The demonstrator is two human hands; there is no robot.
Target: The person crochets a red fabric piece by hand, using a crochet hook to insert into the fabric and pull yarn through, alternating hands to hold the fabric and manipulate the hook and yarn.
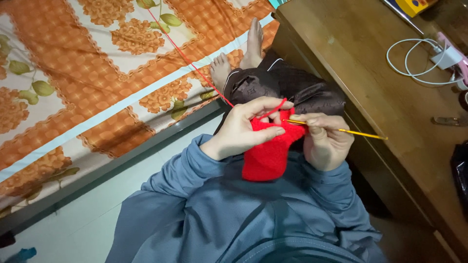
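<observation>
Blue sleeves [195,175], nearest. Left hand [246,129] pinching red crocheted piece [267,153], yarn over forefinger. Right hand [324,141], at its 3 o'clock, gripping yellow crochet hook [351,131]. Red yarn strand [190,61] toward 11 o'clock, over orange floral bedspread [97,73]. Wooden table [370,73] at 2 o'clock.

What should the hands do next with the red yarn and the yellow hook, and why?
Probably the right hand should catch the red yarn with the yellow hook and draw it through. The hook's tip already sits at the top edge of the red knitted piece, the left hand pinches that edge, and the yarn runs over its fingers.
</observation>
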